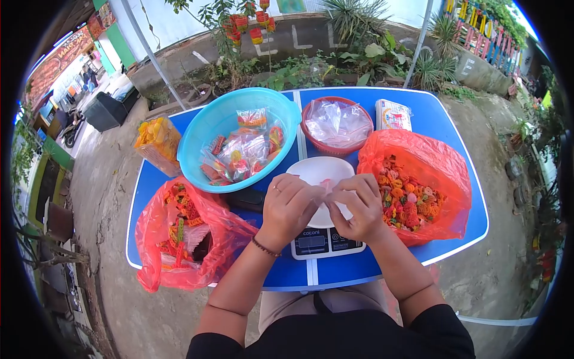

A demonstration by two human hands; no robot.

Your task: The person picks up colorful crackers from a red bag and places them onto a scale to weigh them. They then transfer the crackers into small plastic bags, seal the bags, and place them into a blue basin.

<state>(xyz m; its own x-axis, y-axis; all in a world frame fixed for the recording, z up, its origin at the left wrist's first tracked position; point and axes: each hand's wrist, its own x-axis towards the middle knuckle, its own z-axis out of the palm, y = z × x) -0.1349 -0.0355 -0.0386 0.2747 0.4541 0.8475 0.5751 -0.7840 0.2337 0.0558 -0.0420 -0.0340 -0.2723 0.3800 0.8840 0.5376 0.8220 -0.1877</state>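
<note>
My left hand [290, 206] and my right hand [359, 206] meet over a white round plate [311, 170] on a digital kitchen scale [327, 242]. Both have fingertips pinched on a small clear plastic bag [326, 184] with a pinkish edge; the fingers hide much of it. To the right of my right hand, an open red plastic bag [445, 185] holds many small orange, red, yellow and green crackers [409, 197]. Left of my left hand, another red plastic bag [155, 239] contains similar colourful pieces and some plastic packaging.
A turquoise basin [200, 176] with several filled packets stands at the back left. Behind the scale, a red basket [320, 145] holds clear plastic bags. A white pack [393, 115] lies at the back right, and a bag of yellow snacks [158, 143] stands on the blue table's [281, 272] left edge.
</note>
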